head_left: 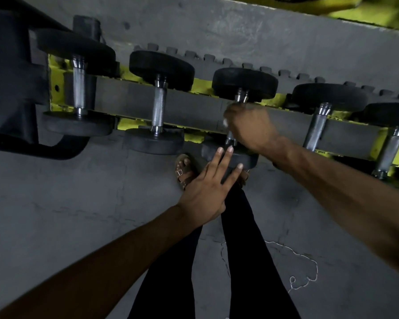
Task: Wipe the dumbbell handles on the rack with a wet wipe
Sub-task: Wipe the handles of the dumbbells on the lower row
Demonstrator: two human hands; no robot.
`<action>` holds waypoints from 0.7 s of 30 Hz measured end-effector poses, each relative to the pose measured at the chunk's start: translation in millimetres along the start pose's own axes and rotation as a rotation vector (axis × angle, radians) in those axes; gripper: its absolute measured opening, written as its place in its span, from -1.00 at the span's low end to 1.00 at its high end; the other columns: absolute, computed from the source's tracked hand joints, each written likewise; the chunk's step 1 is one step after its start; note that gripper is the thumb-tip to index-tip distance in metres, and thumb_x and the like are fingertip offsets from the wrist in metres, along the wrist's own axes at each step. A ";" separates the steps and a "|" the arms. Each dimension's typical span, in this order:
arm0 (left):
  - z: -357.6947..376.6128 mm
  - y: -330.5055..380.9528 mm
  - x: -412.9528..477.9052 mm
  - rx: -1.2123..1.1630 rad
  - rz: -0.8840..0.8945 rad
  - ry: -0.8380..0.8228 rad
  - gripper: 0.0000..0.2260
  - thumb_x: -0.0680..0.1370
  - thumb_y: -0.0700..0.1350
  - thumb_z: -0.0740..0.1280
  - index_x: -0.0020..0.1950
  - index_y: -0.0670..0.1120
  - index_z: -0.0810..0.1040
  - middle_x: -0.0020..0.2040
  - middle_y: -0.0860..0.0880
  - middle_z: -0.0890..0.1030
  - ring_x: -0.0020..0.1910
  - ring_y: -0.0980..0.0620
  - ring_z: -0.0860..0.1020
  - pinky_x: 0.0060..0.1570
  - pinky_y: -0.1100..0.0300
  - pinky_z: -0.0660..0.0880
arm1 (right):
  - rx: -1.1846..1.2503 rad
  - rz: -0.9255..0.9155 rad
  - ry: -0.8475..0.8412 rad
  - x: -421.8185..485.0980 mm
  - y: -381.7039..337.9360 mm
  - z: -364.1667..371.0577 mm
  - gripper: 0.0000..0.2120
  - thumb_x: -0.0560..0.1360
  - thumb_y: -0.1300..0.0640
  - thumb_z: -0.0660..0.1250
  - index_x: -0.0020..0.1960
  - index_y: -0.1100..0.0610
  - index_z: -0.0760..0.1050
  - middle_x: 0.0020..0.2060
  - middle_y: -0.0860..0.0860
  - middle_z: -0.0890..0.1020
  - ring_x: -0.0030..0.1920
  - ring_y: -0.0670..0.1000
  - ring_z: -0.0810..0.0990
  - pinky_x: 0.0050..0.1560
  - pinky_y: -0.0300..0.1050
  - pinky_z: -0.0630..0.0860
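1. Grey concrete floor (55, 203) fills the bottom of the view, and a yellow-and-grey rack (194, 109) runs across the top with five dumbbells laid across it.
2. The third dumbbell (244, 82) from the left sits mid-rack. Its handle (230, 139) is nearly all hidden, with only the chrome ends showing.
3. The right hand (249, 127) is clenched round that handle with the wipe (225, 122) trapped under the fingers. Only a white scrap shows at the hand's edge.
4. The left hand (205, 194) is flat with its fingers straight. Its fingertips touch the near weight of the same dumbbell, and it grasps nothing.
5. The first dumbbell (78, 88), second dumbbell (159, 107) and fourth dumbbell (316, 127) have bare knurled handles. The fifth dumbbell (389, 148) is cut off by the right edge.
6. A sandalled foot (183, 171) shows partly behind the left hand, and the other foot is almost fully covered. Black trouser legs (251, 261) run down out of view.
7. A thin white string (309, 270) lies looped on the floor to the right.
8. At top right there is a yellow shape, cropped and dim, and I cannot tell what it is.
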State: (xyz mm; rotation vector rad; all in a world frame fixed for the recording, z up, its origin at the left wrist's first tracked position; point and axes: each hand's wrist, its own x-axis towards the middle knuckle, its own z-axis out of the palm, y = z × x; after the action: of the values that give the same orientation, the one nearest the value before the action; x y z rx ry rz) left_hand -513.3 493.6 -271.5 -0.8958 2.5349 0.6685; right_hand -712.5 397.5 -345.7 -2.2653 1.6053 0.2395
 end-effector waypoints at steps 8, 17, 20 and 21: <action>-0.6 -5.5 0.3 -0.024 0.019 -0.026 -0.12 0.47 -0.10 0.33 0.71 -0.09 -0.05 0.64 -0.34 -0.31 0.65 -0.31 -0.23 0.61 -0.12 0.12 | -0.081 -0.038 -0.113 8.0 11.7 -40.4 -0.85 0.58 0.06 0.34 0.11 0.05 0.60 -0.04 0.07 0.69 -0.11 0.17 0.69 -0.20 0.00 0.63; -5.0 -7.3 -2.1 -0.042 0.034 -0.054 -0.14 0.54 -0.11 0.32 0.71 -0.08 -0.12 0.62 -0.31 -0.37 0.64 -0.30 -0.29 0.61 -0.11 0.12 | -0.069 -0.058 -0.258 4.2 -2.7 -59.8 -0.77 0.61 0.04 0.30 0.21 0.06 0.59 0.10 0.08 0.69 0.06 0.16 0.68 -0.03 -0.02 0.60; -3.3 -7.0 -2.4 -0.020 0.037 -0.057 -0.15 0.55 -0.10 0.31 0.71 -0.08 -0.12 0.63 -0.31 -0.35 0.64 -0.30 -0.28 0.62 -0.08 0.08 | -0.056 -0.271 -0.382 -16.2 -18.4 -48.4 -0.84 0.58 0.11 0.30 0.14 0.08 0.56 0.05 0.05 0.63 0.01 0.13 0.66 -0.18 -0.05 0.53; -2.9 -7.0 -2.3 -0.014 0.035 -0.048 -0.14 0.54 -0.10 0.32 0.71 -0.08 -0.12 0.63 -0.32 -0.34 0.65 -0.30 -0.28 0.61 -0.08 0.06 | -0.053 -0.266 -0.328 -16.2 -14.5 -44.1 -0.85 0.55 0.14 0.33 0.12 0.10 0.53 0.04 0.08 0.59 -0.01 0.15 0.64 -0.20 -0.02 0.54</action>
State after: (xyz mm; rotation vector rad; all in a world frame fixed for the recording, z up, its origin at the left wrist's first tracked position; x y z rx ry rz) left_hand -507.5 488.3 -270.2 -0.8326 2.5115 0.7110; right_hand -707.4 399.3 -296.9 -2.3029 1.1347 0.5555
